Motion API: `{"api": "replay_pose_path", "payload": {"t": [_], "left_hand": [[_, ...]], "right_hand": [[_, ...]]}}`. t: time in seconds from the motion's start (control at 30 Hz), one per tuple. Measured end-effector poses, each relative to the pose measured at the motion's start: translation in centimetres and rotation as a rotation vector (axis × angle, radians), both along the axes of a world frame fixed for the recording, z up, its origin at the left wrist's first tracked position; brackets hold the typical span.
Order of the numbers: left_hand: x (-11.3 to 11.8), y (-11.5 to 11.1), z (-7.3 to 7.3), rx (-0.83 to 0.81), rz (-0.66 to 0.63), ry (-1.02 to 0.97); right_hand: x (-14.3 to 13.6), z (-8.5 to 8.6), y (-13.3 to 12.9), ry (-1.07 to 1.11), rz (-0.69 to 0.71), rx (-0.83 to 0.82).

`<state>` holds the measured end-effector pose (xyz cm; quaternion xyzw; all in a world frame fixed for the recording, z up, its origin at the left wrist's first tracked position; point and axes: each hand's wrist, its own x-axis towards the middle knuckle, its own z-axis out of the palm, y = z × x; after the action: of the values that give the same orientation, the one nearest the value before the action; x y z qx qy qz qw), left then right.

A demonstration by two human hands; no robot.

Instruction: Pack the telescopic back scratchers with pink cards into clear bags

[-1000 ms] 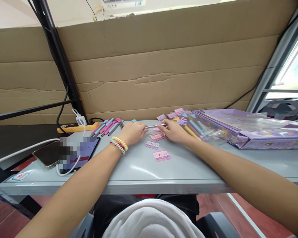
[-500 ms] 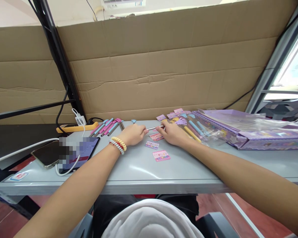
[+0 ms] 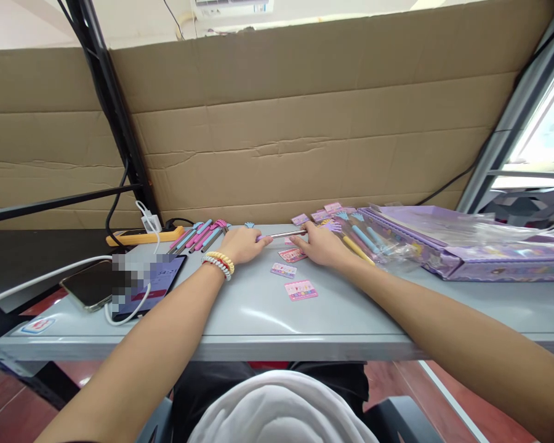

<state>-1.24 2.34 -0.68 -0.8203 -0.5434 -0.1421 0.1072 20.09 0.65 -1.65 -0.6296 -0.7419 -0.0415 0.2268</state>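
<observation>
A thin silvery rod [image 3: 286, 234] with a purple part at its left end spans the gap between my hands. My left hand [image 3: 244, 243], with beaded bracelets at the wrist, is closed on the purple end. My right hand [image 3: 321, 245] pinches the rod's other end, beside a purple hand-shaped piece [image 3: 333, 227]. Below the rod lie small pink cards, among them a larger one [image 3: 301, 290] and a smaller one [image 3: 284, 270]. Pink and blue sticks [image 3: 203, 235] lie in a pile left of my left hand.
Blue and yellow hand-topped sticks [image 3: 362, 237] in clear wrapping lie at right, beside a purple box [image 3: 498, 261] with plastic on it. A phone [image 3: 90, 284], a tablet [image 3: 166, 280], white cables and a yellow power strip [image 3: 166, 236] are at left. Cardboard [image 3: 305, 123] stands behind.
My left hand has shifted slightly left and back, and more of the rod and its purple end shows between my hands. My right hand has barely moved.
</observation>
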Motion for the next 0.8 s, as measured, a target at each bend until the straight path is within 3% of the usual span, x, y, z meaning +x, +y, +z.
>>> {"api": "replay_pose_path", "payload": {"t": [0.27, 0.5, 0.67, 0.8], "left_hand": [[-0.9, 0.1, 0.5, -0.009, 0.018, -0.042], [-1.1, 0.2, 0.4, -0.008, 0.016, -0.029], [-1.4, 0.4, 0.4, -0.028, 0.028, -0.027], [-1.6, 0.5, 0.4, -0.056, 0.051, 0.007]], "right_hand": [[1.7, 0.6, 0.4, -0.182, -0.162, 0.224], [2.8, 0.0, 1.7, -0.318, 0.037, 0.487], [3.3, -0.3, 2.5, -0.298, 0.194, 0.436], [2.9, -0.4, 2.3, -0.218, 0.239, 0.234]]}}
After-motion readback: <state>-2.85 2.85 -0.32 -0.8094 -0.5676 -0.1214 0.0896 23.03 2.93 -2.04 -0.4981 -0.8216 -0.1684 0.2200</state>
